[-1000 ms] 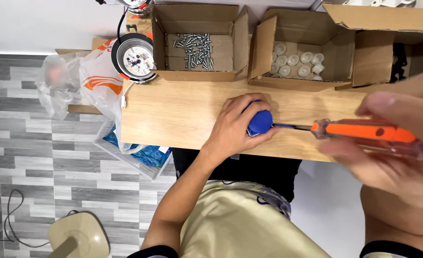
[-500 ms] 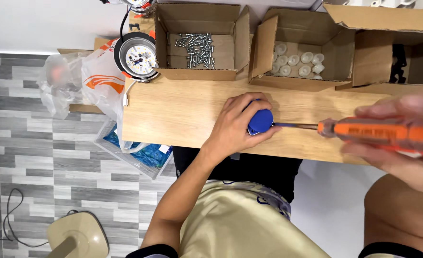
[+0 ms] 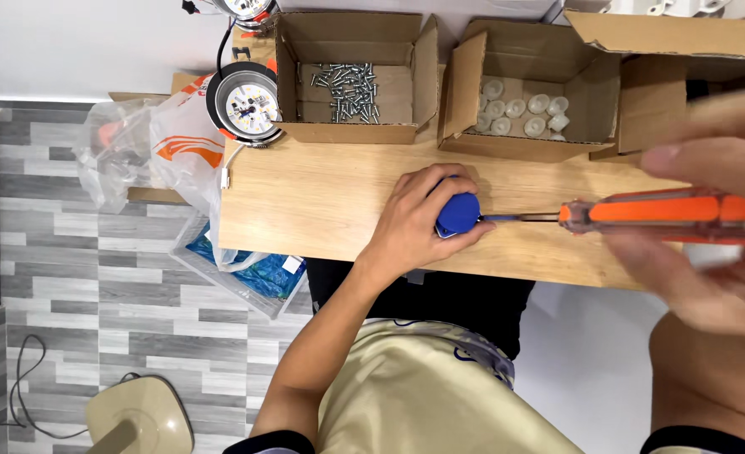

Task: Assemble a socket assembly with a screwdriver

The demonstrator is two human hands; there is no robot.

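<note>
nestling blue part (image 3: 457,213) between left fingers (image 3: 436,180)

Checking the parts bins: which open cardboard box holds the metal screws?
The left box, beside the round lamp; the middle box holds pale round caps instead.

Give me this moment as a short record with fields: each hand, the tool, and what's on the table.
left hand: left hand cups a small blue part on the wooden table
right hand: right hand, blurred, grips the screwdriver
tool: orange handle, shaft level, tip at the blue part
left box: cardboard box of screws
middle box: cardboard box of white caps
also on table: round lamp, at the far left corner
off table: plastic bags, hanging at the left edge
</note>
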